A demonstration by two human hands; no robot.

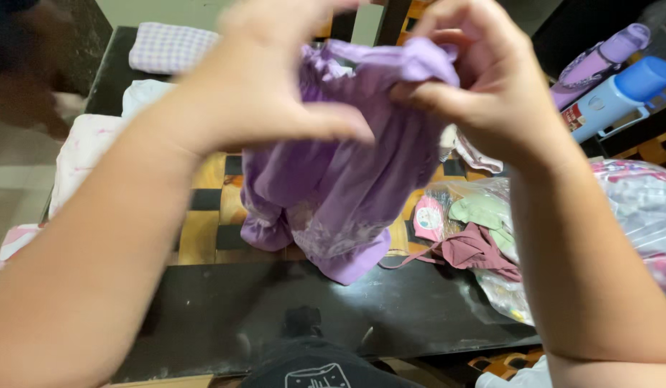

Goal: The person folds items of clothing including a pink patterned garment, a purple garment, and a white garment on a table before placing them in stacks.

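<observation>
A small purple garment (340, 187) hangs in the air above a dark table (275, 316). My left hand (268, 79) grips its top edge on the left, thumb stretched across the cloth. My right hand (477, 79) pinches the top edge on the right, with the fabric bunched between its fingers. The garment's lower hem droops down to the table's checkered inlay (207, 215). Both forearms fill the sides of the view.
A clear plastic bag (484, 215) of folded small clothes, pink, green and maroon, lies at the right. Folded white and checked cloths (168, 47) lie at the back left. A blue-capped bottle (620, 93) and a purple bottle (599, 61) lie at the right rear.
</observation>
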